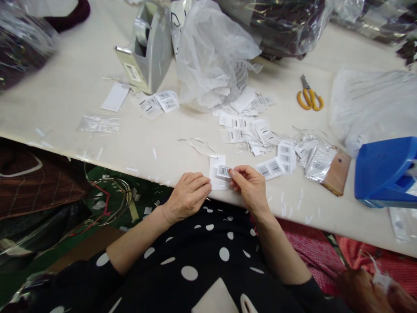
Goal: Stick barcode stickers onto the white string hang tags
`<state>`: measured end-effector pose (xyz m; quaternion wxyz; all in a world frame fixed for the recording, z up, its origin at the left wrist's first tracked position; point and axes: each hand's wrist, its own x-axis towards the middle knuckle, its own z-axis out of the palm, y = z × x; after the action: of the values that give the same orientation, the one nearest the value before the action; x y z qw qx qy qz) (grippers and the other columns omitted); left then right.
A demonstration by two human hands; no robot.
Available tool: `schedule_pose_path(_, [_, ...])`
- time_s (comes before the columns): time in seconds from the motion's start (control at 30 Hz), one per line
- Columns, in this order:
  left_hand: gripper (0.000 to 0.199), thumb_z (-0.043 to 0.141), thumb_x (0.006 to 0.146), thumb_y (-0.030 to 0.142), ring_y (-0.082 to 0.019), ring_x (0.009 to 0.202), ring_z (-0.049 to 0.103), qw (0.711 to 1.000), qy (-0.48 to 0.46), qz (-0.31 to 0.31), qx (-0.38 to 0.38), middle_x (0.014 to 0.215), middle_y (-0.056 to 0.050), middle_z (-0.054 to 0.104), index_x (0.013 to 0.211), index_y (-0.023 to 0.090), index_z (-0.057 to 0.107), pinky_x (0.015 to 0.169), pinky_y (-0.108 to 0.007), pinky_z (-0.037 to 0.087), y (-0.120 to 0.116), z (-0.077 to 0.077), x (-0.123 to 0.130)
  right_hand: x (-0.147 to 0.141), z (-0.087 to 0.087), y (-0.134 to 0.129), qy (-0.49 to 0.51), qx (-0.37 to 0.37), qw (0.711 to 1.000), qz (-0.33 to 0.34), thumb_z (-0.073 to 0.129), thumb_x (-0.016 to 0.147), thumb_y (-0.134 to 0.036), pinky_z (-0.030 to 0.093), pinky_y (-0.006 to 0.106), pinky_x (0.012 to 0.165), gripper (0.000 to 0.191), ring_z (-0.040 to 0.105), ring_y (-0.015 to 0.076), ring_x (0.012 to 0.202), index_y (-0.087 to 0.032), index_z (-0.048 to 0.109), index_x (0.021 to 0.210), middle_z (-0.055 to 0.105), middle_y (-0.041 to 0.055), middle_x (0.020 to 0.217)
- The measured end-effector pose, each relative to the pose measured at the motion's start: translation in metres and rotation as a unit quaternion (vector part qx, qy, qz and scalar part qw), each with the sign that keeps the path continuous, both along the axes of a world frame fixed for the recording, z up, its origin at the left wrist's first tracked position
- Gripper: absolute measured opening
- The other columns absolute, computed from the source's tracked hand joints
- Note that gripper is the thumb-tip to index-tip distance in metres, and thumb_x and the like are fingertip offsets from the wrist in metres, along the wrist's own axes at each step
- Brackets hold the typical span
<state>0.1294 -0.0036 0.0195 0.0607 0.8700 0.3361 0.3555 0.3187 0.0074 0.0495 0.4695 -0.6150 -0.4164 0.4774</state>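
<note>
A white hang tag (214,183) with a thin string loop lies at the table's front edge. Over it, my right hand (250,187) pinches a small barcode sticker (223,171) between thumb and forefinger. My left hand (189,194) is closed at the tag's left edge, its fingers curled together; the fingertips meet the tag, and whatever they hold is hidden. Just right of my right hand are more barcode stickers (271,168) on small sheets.
Loose printed tags (239,124) spread behind my hands. Farther back stand a tape dispenser (156,48) and a crumpled plastic bag (208,56). To the right are yellow-handled scissors (310,98), a phone (338,171) and a blue dispenser (384,171). Another person's hand (365,291) shows lower right.
</note>
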Motion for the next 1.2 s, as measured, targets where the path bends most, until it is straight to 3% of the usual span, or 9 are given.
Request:
schedule_pose_path(0.1, [0.020,0.055,0.080,0.012,-0.021,0.095,0.055,1.000,-0.021,0.007,-0.012,0.098,-0.009,0.063,0.099,0.016,0.059,0.081,-0.037,0.047,-0.002,-0.002,0.000,0.000,-0.004,-0.007,0.003,0.034,0.997,-0.068,0.067,0.071,-0.040,0.046,0.021,0.047,0.024,0.059,0.0114,0.051,-0.017,0.059,0.075,0.059,-0.0030,0.057])
schedule_pose_path(0.2, [0.025,0.057,0.079,0.011,-0.022,0.097,0.054,0.999,-0.030,0.008,-0.017,0.100,-0.010,0.062,0.104,0.016,0.057,0.084,-0.038,0.047,-0.003,-0.003,0.000,-0.002,-0.006,-0.016,-0.030,0.053,0.994,-0.091,0.065,0.073,-0.040,0.051,0.025,0.056,0.024,0.063,0.0139,0.061,-0.017,0.059,0.079,0.062,-0.0011,0.065])
schedule_pose_path(0.5, [0.029,0.056,0.080,0.014,-0.022,0.099,0.053,1.000,-0.020,0.011,0.000,0.102,-0.010,0.061,0.109,0.019,0.057,0.084,-0.039,0.048,-0.003,-0.005,-0.001,-0.007,-0.005,-0.025,-0.044,0.048,0.996,-0.055,0.064,0.075,-0.042,0.052,0.027,0.059,0.027,0.065,0.0161,0.065,-0.017,0.058,0.081,0.064,0.0011,0.068])
schedule_pose_path(0.83, [0.027,0.056,0.077,0.007,-0.022,0.097,0.051,0.999,0.003,-0.007,0.036,0.099,-0.011,0.058,0.102,0.017,0.059,0.080,-0.038,0.049,-0.001,0.001,-0.002,0.001,-0.001,-0.016,-0.009,0.031,0.998,-0.051,0.067,0.071,-0.042,0.046,0.022,0.046,0.027,0.060,0.0126,0.052,-0.016,0.059,0.078,0.064,0.0003,0.059])
schedule_pose_path(1.03, [0.028,0.055,0.077,0.007,-0.023,0.095,0.050,0.999,0.027,-0.003,0.043,0.097,-0.011,0.058,0.104,0.015,0.056,0.080,-0.038,0.047,-0.001,-0.002,-0.001,0.000,0.005,-0.005,0.001,-0.011,0.999,0.052,0.066,0.071,-0.039,0.035,0.019,0.040,0.024,0.047,0.0079,0.040,-0.016,0.059,0.071,0.057,-0.0032,0.047])
schedule_pose_path(1.2, [0.027,0.053,0.079,0.007,-0.021,0.091,0.051,0.998,0.039,-0.018,0.035,0.093,-0.009,0.060,0.105,0.013,0.055,0.078,-0.037,0.045,-0.002,-0.002,0.000,-0.008,0.002,-0.004,-0.068,-0.014,0.995,0.069,0.062,0.073,-0.037,0.036,0.020,0.042,0.020,0.048,0.0088,0.042,-0.018,0.059,0.070,0.055,-0.0042,0.048])
